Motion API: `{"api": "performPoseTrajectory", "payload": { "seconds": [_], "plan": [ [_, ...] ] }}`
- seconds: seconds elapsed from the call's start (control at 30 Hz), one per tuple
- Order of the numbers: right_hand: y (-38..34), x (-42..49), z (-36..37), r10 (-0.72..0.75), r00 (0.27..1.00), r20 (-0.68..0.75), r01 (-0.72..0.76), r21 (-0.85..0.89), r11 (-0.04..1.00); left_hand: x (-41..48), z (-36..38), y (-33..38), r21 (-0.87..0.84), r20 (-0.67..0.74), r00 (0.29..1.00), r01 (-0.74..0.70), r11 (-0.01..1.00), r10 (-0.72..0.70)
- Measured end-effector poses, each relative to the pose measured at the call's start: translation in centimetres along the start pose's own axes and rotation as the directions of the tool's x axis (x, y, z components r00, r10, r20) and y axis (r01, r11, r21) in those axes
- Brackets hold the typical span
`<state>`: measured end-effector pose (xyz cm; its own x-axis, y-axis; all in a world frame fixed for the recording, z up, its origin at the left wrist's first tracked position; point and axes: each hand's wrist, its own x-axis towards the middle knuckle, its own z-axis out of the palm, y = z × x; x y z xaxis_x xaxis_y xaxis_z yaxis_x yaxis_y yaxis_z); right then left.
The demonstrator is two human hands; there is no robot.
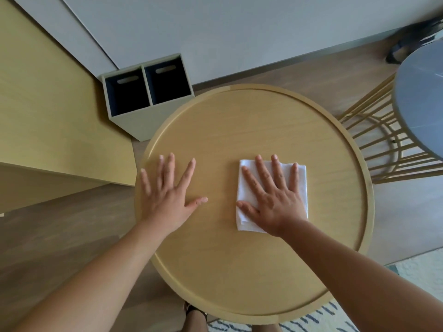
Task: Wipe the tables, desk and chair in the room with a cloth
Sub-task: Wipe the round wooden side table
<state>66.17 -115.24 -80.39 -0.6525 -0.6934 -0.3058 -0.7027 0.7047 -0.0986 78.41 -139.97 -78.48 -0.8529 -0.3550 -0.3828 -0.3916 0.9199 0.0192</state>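
**Both hands flat on the round worktop, cloth under the right**

Nearest, a patterned rug [309, 323] shows beneath the near edge of the round wooden worktop [239, 130], which has a raised rim. The left hand [167, 197] lies palm down by the left edge, fingers straight and spread, holding nothing. The right hand [275, 200] presses flat, fingers straight and spread, on a folded white cloth [300, 178] lying right of the worktop's centre. Beyond the far left edge, a two-compartment bin [134, 125] stands on the floor by the wall. At the far right is a grey round table [422, 97] on a gold wire base.
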Motion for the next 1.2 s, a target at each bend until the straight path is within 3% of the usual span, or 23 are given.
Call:
{"api": "performPoseTrajectory", "payload": {
  "seconds": [0.1,0.33,0.63,0.87,1.2],
  "plan": [
    [0.1,1.7,-0.6,0.028,1.0,-0.004,-0.028,0.0,1.0,0.2,0.6,0.4,-0.054,0.074,0.996,-0.048,0.997,0.052],
    [1.4,3.1,-1.4,0.127,0.988,-0.089,-0.122,0.054,0.991,0.3,0.4,0.2,-0.109,0.075,0.996,-0.042,0.993,0.05],
    [1.9,6.1,-2.2,0.255,0.967,-0.005,-0.254,0.059,0.965,0.7,0.5,0.5,-0.154,-0.111,0.994,-0.018,0.988,0.001],
    [0.9,11.2,-3.4,0.191,0.981,-0.032,-0.191,0.021,0.981,3.0,-0.1,-0.6,-0.208,-0.205,0.977,-0.102,0.973,0.058],
    [-2.8,15.1,-3.9,0.083,0.994,-0.066,-0.082,0.007,0.997,3.1,-0.3,-4.2,-0.174,-0.21,0.978,-0.058,0.983,0.021]
  ]
}}
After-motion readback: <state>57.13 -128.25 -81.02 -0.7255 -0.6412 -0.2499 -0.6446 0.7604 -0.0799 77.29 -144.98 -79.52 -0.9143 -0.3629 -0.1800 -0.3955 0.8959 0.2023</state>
